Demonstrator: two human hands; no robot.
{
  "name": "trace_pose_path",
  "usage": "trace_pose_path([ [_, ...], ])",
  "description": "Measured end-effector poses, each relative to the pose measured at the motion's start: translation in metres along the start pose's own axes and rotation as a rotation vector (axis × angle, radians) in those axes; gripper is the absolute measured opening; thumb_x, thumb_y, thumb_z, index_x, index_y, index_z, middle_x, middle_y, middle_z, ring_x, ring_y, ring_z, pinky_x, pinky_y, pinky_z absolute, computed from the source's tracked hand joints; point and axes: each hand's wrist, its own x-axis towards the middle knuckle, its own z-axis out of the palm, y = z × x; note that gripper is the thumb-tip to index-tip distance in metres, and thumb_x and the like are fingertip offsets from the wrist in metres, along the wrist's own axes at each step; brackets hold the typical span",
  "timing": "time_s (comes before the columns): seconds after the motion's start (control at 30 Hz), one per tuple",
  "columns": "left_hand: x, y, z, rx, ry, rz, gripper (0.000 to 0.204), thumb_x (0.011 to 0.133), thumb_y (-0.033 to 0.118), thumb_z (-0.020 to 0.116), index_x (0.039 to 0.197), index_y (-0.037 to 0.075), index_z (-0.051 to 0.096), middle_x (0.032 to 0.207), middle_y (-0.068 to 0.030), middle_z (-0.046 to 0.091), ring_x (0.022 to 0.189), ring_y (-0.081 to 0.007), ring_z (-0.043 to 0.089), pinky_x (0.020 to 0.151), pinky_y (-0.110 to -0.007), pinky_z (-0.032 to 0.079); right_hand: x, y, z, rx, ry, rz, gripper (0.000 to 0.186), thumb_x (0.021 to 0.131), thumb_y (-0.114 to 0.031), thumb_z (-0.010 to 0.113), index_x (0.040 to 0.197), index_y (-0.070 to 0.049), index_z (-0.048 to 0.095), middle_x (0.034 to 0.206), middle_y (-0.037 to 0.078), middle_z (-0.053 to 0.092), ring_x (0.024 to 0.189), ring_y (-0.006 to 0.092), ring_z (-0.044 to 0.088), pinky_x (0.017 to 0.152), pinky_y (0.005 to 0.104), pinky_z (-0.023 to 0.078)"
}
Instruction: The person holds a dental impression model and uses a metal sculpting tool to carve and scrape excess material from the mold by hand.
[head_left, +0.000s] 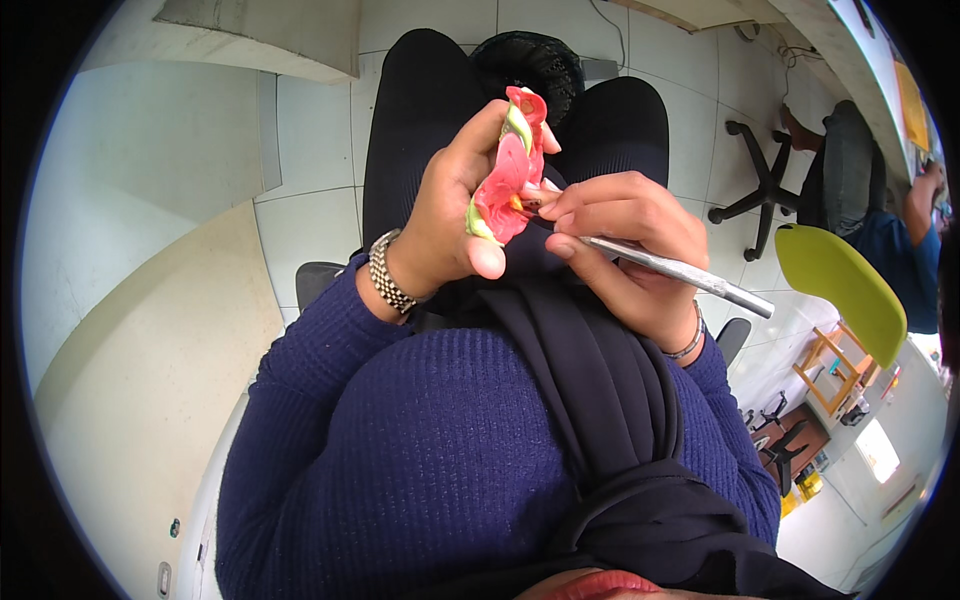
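While the left hand grips a pink flower model, the right hand works a metal tool into it.
Flower sits at twelve o'clock over the lap; both grips closed. Likely shaping the centre; next calls for a steady tip.

- Sweater: dark blue, fine ribbed knit, long sleeves reaching the wrists.
- Scarf: black, smooth cloth, hanging down the chest, gathered in folds low down.
- Trousers: black, close-fitting, ribbed.
- Left hand: silver metal link watchband at the wrist.
- Right hand: thin silver bracelet at the wrist.
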Motion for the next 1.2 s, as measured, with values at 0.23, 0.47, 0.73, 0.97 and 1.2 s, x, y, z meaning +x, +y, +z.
trace_pose_path([
  [0.23,0.0003,-0.0016,-0.0008,0.010,0.000,0.022,0.122,0.034,0.074,0.071,0.123,-0.003,0.041,0.109,-0.0071,0.054,0.089,-0.0138,0.061,0.081,-0.028,0.052,-0.0004,-0.0002,-0.0004,-0.038,0.009,-0.045,0.022,0.065,0.004,0.076,0.081,-0.004,0.062,0.084,0.009,0.066,0.076,0.0189,0.067,0.064,0.0267,0.055],
  [0.47,0.0018,-0.0025,-0.0017,0.005,-0.011,0.048,0.122,0.034,0.074,0.072,0.123,-0.003,0.041,0.109,-0.0071,0.053,0.089,-0.0143,0.061,0.081,-0.029,0.052,0.0010,-0.0011,-0.0039,-0.048,-0.053,-0.082,0.020,0.071,0.006,0.072,0.085,-0.001,0.059,0.086,0.015,0.064,0.076,0.0208,0.066,0.067,0.0290,0.054],
  [0.73,0.0017,-0.0004,-0.0010,-0.026,-0.005,0.035,0.120,0.035,0.073,0.074,0.122,-0.002,0.042,0.109,-0.0070,0.053,0.088,-0.0143,0.061,0.080,-0.029,0.052,0.0013,0.0006,-0.0020,-0.050,-0.050,-0.077,0.021,0.068,0.006,0.074,0.084,-0.001,0.061,0.086,0.013,0.065,0.076,0.0206,0.066,0.066,0.0283,0.054],
  [0.97,-0.0011,-0.0040,0.0043,-0.113,0.021,0.062,0.125,0.036,0.069,0.079,0.130,-0.001,0.034,0.116,-0.0087,0.048,0.100,-0.0154,0.055,0.086,-0.030,0.048,-0.0016,0.0033,-0.0006,0.005,0.041,-0.082,0.024,0.065,0.006,0.075,0.083,-0.003,0.062,0.086,0.009,0.066,0.077,0.0204,0.067,0.068,0.0284,0.055],
  [1.2,-0.0037,-0.0056,-0.0003,0.005,0.042,0.063,0.118,0.042,0.064,0.083,0.129,0.001,0.033,0.118,-0.0089,0.044,0.101,-0.0167,0.050,0.087,-0.032,0.044,-0.0065,0.0066,-0.0012,0.121,0.123,-0.028,0.024,0.068,0.007,0.074,0.084,-0.002,0.060,0.086,0.012,0.066,0.079,0.0210,0.068,0.071,0.0292,0.056],
])
